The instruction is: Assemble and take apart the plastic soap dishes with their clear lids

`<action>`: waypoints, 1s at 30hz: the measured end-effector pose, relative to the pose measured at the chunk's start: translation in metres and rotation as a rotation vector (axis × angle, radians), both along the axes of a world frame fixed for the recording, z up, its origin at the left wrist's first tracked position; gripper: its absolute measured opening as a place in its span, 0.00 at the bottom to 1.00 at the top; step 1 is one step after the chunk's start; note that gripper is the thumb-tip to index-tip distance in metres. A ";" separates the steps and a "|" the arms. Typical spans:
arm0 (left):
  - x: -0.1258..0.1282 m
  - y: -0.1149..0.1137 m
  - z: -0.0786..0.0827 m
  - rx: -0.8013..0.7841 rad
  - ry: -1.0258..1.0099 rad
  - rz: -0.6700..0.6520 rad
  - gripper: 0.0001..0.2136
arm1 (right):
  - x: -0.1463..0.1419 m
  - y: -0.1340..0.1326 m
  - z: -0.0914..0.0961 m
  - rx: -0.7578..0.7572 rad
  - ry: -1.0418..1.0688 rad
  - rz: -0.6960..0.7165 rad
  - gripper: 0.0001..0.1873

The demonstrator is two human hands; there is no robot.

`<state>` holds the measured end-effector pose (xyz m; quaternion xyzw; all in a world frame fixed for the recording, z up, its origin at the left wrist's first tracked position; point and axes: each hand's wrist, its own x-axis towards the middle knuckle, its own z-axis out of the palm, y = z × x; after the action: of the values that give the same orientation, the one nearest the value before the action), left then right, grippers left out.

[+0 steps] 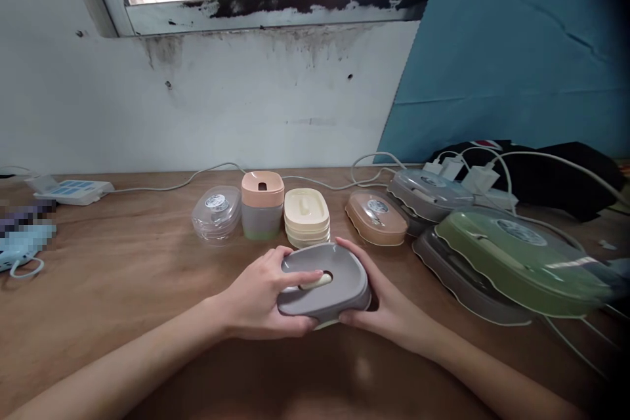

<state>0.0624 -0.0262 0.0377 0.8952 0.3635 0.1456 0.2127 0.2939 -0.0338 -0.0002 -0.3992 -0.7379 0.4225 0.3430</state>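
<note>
Between my two hands is a grey oval plastic lid [339, 269] with a small slot in its top, where a cream-coloured piece [319, 282] shows. My left hand [268, 295] grips its left side, thumb below and index finger stretched over the top onto the cream piece. On the right side my right hand [377, 292] is wrapped round the rim. A pale edge shows under the lid; what lies beneath is hidden. Just behind stand a stack of cream lids [306, 213] and a peach-topped container [262, 203] with a grey body and greenish base.
Clear plastic-wrapped lids [216, 213] sit at the left back. To the right lie a wrapped peach lid [377, 216], wrapped grey lids [430, 193] and a large wrapped green lid [522, 256]. White cables and a power strip [73, 190] run along the wall on the brown table [123, 275].
</note>
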 end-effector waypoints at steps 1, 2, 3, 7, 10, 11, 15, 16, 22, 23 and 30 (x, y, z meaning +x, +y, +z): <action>0.000 0.001 -0.001 -0.003 0.008 0.005 0.24 | 0.001 0.002 0.001 0.015 -0.061 -0.009 0.46; 0.000 0.001 -0.002 -0.007 0.017 0.008 0.22 | 0.001 0.003 0.002 0.024 -0.106 -0.011 0.47; -0.001 0.001 -0.003 -0.014 0.023 0.009 0.20 | 0.002 0.004 0.002 0.023 -0.138 0.001 0.48; -0.001 -0.002 -0.005 -0.053 -0.009 0.006 0.24 | 0.009 0.009 0.001 0.011 -0.161 0.076 0.55; -0.006 -0.004 -0.001 -0.011 -0.100 0.025 0.26 | 0.017 0.011 0.001 0.048 -0.172 0.127 0.60; -0.009 -0.003 0.005 0.034 -0.139 0.055 0.27 | 0.019 0.012 0.002 0.050 -0.177 0.163 0.61; -0.021 0.018 0.048 0.310 -0.215 0.393 0.24 | 0.021 0.011 0.007 0.088 -0.288 0.307 0.57; -0.022 0.028 0.061 0.349 -0.164 0.507 0.23 | 0.021 0.011 0.009 0.106 -0.335 0.342 0.54; -0.005 0.087 0.095 0.322 0.458 0.888 0.31 | 0.016 0.006 0.013 0.165 -0.505 0.427 0.43; 0.000 0.092 0.093 0.312 0.495 0.886 0.33 | 0.016 0.006 0.013 0.161 -0.510 0.422 0.43; 0.005 0.093 0.085 0.250 0.585 0.757 0.34 | 0.016 0.007 0.014 0.142 -0.512 0.415 0.43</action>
<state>0.0675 0.0667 0.1227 0.7224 0.6875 -0.0023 -0.0749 0.3098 -0.0270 0.0135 -0.3087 -0.8932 0.3168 0.0804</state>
